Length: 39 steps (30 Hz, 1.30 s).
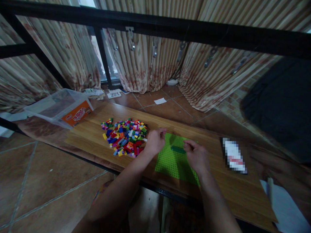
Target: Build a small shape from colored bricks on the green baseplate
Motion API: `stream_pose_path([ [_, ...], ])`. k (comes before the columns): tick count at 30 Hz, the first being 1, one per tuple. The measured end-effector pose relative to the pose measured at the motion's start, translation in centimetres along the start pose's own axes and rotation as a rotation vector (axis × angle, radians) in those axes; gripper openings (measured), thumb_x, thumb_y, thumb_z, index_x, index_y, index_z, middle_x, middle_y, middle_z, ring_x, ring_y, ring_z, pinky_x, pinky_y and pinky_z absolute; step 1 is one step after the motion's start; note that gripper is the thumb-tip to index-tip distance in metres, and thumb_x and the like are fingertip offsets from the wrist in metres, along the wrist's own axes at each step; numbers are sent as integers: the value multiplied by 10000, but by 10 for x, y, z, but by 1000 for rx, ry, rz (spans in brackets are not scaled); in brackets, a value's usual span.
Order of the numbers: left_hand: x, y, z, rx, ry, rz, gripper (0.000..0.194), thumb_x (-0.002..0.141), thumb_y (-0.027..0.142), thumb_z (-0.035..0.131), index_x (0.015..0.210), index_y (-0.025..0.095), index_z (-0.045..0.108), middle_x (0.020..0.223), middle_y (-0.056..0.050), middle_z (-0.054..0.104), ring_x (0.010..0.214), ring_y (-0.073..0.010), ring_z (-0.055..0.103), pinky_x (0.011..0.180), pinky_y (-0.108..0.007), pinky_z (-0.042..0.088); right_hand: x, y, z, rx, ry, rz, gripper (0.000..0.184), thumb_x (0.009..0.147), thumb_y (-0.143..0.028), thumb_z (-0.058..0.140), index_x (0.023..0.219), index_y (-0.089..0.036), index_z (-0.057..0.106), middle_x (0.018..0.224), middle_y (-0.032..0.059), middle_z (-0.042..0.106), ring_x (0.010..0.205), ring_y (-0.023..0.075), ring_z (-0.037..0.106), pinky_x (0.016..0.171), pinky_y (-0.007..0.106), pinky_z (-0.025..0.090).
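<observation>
A bright green studded baseplate [167, 161] lies on the wooden board before me. On its upper middle part sits a long dark green brick [178, 149]. My right hand [197, 155] is over the right side of the plate, its thumb and fingers pinched together by the brick's right end; what is between them, if anything, is hidden. My left hand [155, 141] hovers at the plate's left edge with curled fingers, and I cannot make out what they hold. Left of that hand spreads a pile of colourful toy bricks [126, 137].
A clear plastic box [55, 106] with an orange label stands at the board's left end. Right of the plate lies a blurred-out phone-shaped object [234, 155]. A black metal rail [155, 21] crosses in front, with curtains [141, 64] behind it.
</observation>
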State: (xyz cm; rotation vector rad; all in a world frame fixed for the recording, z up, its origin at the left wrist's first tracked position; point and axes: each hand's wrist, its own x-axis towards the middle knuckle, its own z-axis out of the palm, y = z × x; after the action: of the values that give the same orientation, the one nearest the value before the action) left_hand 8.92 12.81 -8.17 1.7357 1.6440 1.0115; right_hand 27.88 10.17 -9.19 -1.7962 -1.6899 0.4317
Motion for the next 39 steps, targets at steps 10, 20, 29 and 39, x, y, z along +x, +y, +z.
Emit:
stream_pose_path([
  [10, 16, -47, -83, 294, -177, 125, 354, 671, 19, 487, 838, 171, 759, 857, -28, 741, 818, -170, 668, 793, -257, 527, -7, -16, 11, 11, -71, -143, 289, 881, -342, 474, 943, -205, 722, 937, 77, 753, 794, 214, 691, 762, 352, 519],
  [20, 10, -48, -84, 504, -265, 241, 310, 610, 41, 549, 737, 229, 759, 873, -35, 731, 1035, -225, 613, 1003, -355, 433, -6, -17, 12, 2, -64, -190, 290, 893, -330, 460, 950, -209, 717, 957, 77, 748, 820, 211, 686, 792, 353, 517],
  [29, -1, -29, -69, 691, -248, 108, 187, 673, 156, 607, 758, 206, 765, 1001, -118, 690, 1055, -320, 560, 936, -473, 414, -4, -14, 10, 10, -71, -183, 301, 889, -345, 458, 939, -202, 717, 936, 79, 749, 798, 215, 688, 766, 347, 516],
  [39, 0, -30, -70, 691, -282, 92, 147, 672, 176, 626, 722, 225, 755, 946, -105, 684, 1048, -334, 549, 937, -531, 370, -3, -12, 7, 10, -53, -194, 279, 897, -332, 467, 937, -226, 721, 955, 66, 751, 845, 210, 692, 804, 346, 521],
])
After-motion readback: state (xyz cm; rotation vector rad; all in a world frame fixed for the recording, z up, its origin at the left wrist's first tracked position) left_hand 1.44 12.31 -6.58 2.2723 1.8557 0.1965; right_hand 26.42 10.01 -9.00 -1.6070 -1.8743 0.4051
